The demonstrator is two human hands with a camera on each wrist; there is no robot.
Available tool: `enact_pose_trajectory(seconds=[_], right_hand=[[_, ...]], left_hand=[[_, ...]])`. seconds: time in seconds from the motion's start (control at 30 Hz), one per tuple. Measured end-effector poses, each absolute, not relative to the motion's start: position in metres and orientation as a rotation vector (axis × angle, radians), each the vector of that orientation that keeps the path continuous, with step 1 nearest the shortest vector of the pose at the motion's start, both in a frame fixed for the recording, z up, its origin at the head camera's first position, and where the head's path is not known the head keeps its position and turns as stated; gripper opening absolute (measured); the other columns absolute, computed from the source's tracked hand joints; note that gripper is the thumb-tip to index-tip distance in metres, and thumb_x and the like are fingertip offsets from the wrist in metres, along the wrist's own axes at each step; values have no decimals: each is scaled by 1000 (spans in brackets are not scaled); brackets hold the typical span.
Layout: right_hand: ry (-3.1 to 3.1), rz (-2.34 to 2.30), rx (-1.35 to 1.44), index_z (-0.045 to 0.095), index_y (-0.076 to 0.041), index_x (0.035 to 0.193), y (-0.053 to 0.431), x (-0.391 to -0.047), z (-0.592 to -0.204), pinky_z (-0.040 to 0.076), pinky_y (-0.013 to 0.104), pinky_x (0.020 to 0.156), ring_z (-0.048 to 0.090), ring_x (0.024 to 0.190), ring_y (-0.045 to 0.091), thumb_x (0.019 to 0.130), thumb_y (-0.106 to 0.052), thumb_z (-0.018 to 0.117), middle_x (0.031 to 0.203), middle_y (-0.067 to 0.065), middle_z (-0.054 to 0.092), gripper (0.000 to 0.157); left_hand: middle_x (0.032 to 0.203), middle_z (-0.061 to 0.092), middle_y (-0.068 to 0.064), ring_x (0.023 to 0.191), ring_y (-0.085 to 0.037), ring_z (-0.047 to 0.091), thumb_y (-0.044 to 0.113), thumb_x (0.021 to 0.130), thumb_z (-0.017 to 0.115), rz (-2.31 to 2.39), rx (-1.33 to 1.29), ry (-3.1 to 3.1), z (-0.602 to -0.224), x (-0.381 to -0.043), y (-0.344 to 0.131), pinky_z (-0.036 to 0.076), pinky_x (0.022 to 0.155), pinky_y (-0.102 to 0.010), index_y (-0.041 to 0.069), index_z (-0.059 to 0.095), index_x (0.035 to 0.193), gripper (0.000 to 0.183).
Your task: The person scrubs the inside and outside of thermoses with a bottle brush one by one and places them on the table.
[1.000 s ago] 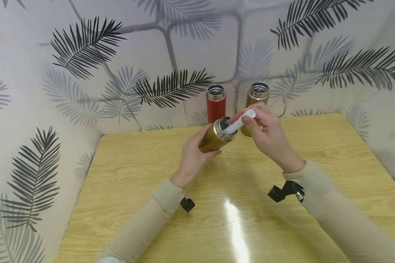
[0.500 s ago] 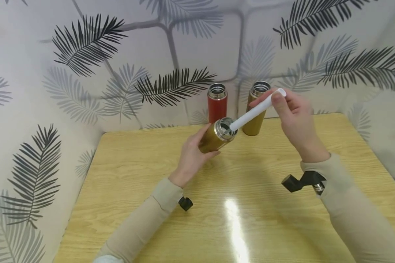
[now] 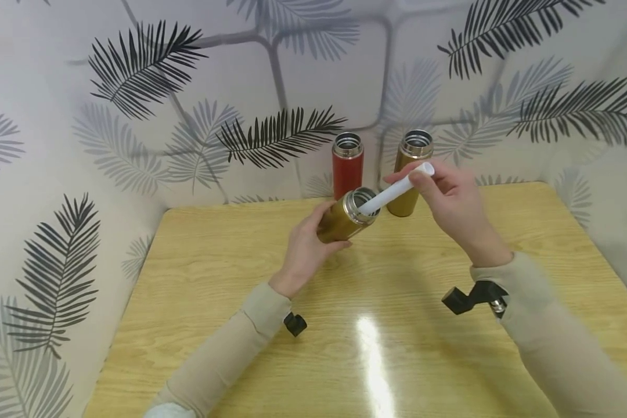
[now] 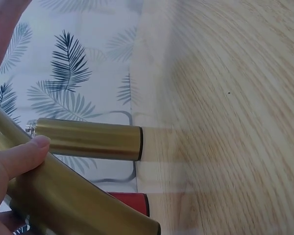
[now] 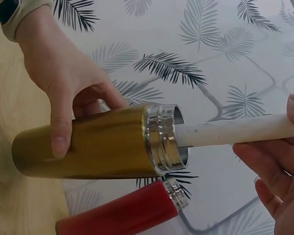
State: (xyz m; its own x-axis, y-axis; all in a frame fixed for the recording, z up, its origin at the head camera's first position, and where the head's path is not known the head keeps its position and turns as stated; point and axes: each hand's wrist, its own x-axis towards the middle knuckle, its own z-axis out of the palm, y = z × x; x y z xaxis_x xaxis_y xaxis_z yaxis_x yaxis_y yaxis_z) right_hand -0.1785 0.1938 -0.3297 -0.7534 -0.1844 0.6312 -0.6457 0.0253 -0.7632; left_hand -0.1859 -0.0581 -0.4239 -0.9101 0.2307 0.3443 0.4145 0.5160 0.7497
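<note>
1. The white tube (image 3: 394, 192) lies to the left of the right hand (image 3: 457, 203), slanting from its pinch down into the mouth of the held gold bottle (image 3: 336, 225).
2. The tube's long axis runs close to the bottle's own: the bottle is tilted with its mouth toward the right hand, so the two look nearly in line in the head view (the right wrist view shows only a slight angle between them).
3. The right hand is narrow, thumb and fingers pinching the tube near its outer end; the left hand (image 3: 305, 249) holds the bottle around its body, thumb on one side.
4. Of the two, the right hand is nearer the bottle's mouth, while the left sits lower, toward the base.
5. The tube's inner end is hidden inside the silver neck (image 5: 161, 137); whether its side touches the rim I cannot tell.
6. The tube is straight, slim and matt white, with a few tiny dark specks and an outer end that looks hollow. The bottle is glossy gold with a bright, ridged metal neck and no lid on.
7. Behind them, the red bottle (image 3: 347, 172) and the second gold bottle (image 3: 403, 206) stand upright and lidless at the far side of the wood-grained surface (image 3: 230, 278), a little apart, near the leaf-patterned wall (image 3: 329, 75).
</note>
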Motion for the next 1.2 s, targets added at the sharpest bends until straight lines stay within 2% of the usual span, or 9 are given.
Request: enact_pose_trajectory(seconds=[0.13,0.3,0.43,0.6,0.83,0.93,1.0,1.2], right_hand=[[-2066,1738,807,72,6,108,188,-179,-337,50,24,79,71,101,12,107,-7,56,104,-2,80,20],[-2173,1632,751,75,0,105,181,-178,-343,51,23,81,68,99,9,105,-4,59,102,-5,78,16],[-2185,1613,773,75,0,105,177,-177,-345,51,23,82,68,99,10,103,0,60,103,2,78,15],[-2246,1607,786,75,-4,107,175,-177,-348,51,24,86,67,103,10,101,-3,66,107,4,78,11],[-2166,1576,873,69,3,108,174,-175,-353,54,21,86,70,102,11,96,10,66,106,15,77,14],[-2115,1548,900,67,5,108,174,-174,-353,55,20,84,70,99,11,94,15,65,105,15,76,18],[-2094,1536,893,67,5,107,175,-173,-351,56,20,82,70,98,11,93,16,65,106,10,76,18],[-2031,1497,893,66,7,106,181,-171,-341,52,22,87,69,103,10,98,5,67,107,9,77,9]], left_hand=[[137,67,-11,125,-28,64,11,74,96,-1378,-525,-2573,-424,-184,-57,50,108,-44,12,56,145,82],[138,67,-11,126,-28,63,12,75,95,-1402,-513,-2582,-424,-184,-55,50,109,-44,14,55,146,81],[137,67,-12,126,-28,64,12,76,95,-1417,-527,-2587,-424,-183,-53,50,108,-44,14,55,146,80],[137,67,-12,125,-28,64,11,76,95,-1390,-507,-2597,-425,-183,-55,50,109,-43,13,55,146,80],[136,67,-13,124,-30,64,13,76,95,-1309,-512,-2593,-426,-185,-58,50,107,-45,13,55,146,81],[138,66,-13,126,-30,63,14,76,95,-1301,-518,-2593,-425,-183,-59,49,109,-45,13,54,147,81],[140,65,-12,127,-30,62,14,77,94,-1289,-525,-2589,-424,-183,-60,49,110,-45,12,54,147,81],[140,64,-12,127,-30,61,14,77,94,-1257,-536,-2582,-421,-183,-63,48,110,-45,11,55,147,80]])
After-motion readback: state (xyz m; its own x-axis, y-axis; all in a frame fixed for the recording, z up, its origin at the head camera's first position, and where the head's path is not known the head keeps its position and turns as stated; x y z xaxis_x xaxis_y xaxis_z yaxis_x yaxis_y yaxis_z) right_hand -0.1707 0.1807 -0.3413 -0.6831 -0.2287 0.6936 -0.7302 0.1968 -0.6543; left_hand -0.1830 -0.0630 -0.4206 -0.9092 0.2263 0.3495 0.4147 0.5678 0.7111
